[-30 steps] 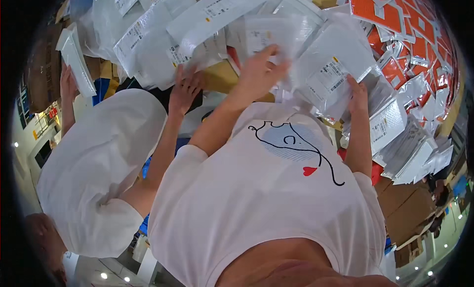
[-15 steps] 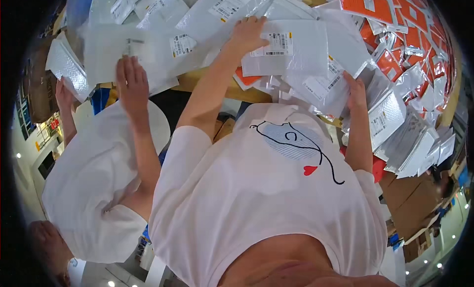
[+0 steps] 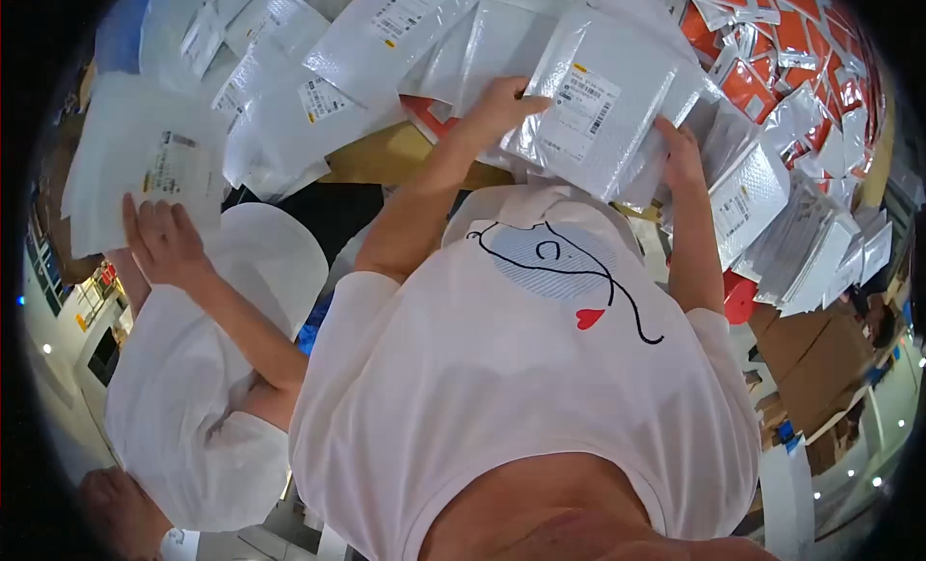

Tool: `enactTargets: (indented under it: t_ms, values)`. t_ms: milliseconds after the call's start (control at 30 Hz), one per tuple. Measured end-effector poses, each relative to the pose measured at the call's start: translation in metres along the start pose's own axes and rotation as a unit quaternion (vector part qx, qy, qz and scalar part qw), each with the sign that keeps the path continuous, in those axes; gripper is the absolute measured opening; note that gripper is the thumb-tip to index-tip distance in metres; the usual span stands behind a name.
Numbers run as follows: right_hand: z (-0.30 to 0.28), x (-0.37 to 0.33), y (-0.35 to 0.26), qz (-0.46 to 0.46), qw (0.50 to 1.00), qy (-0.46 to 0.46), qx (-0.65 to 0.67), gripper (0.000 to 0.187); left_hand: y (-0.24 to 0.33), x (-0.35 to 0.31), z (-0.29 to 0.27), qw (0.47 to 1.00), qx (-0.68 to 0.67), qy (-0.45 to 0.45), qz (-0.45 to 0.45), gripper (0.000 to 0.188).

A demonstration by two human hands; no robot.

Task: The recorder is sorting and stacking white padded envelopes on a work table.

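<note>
A white padded mailer point(image 3: 617, 74) with a printed label lies tilted in front of me, on top of other mailers. My left hand point(image 3: 502, 115) grips its left edge, thumb on top and fingers partly hidden at the edge. At the right side, my right hand point(image 3: 681, 158) is closed round the edges of the mailers under it; its fingertips are partly hidden. Another labelled mailer point(image 3: 397, 21) rests on the pile just left of the one I hold.
A co-worker at my left holds a labelled mailer point(image 3: 116, 127). Orange packets point(image 3: 748, 88) in clear wrap heap up at the far right. Stacked mailers point(image 3: 810, 257) stand at the table's right edge. Brown cardboard point(image 3: 376, 156) shows at the near edge; a cardboard box point(image 3: 805, 358) is beyond.
My left hand has brought the labelled mailer rightward, turned, over the mailers at my right hand. An orange packet on the left is more exposed. The co-worker's mailer has moved left, nearer their body.
</note>
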State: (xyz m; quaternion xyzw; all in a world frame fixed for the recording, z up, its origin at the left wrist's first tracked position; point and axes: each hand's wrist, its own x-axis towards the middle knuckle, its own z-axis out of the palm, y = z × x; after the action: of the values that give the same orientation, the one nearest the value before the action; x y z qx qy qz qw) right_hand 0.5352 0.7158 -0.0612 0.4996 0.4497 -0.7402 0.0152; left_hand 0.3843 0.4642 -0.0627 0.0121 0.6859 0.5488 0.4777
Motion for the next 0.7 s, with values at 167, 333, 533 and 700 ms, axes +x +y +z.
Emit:
enactTargets:
  t_ms: [167,333,533,700]
  values:
    - [-0.003,0.007,0.005,0.014,0.999,0.018,0.031,0.035,-0.032,0.009,0.017,0.998,0.028,0.042,0.028,0.026]
    - [0.009,-0.002,-0.004,0.022,0.999,0.027,0.023,0.035,-0.018,0.004,0.018,0.995,0.081,0.058,0.018,0.031]
    - [-0.018,0.004,0.002,-0.015,0.999,0.005,-0.039,0.037,-0.019,0.01,-0.027,0.86,0.352,0.321,0.181,0.035]
    - [-0.03,0.013,0.002,-0.02,0.999,-0.014,-0.021,0.038,-0.033,0.016,-0.063,0.85,0.385,0.344,0.108,0.027]
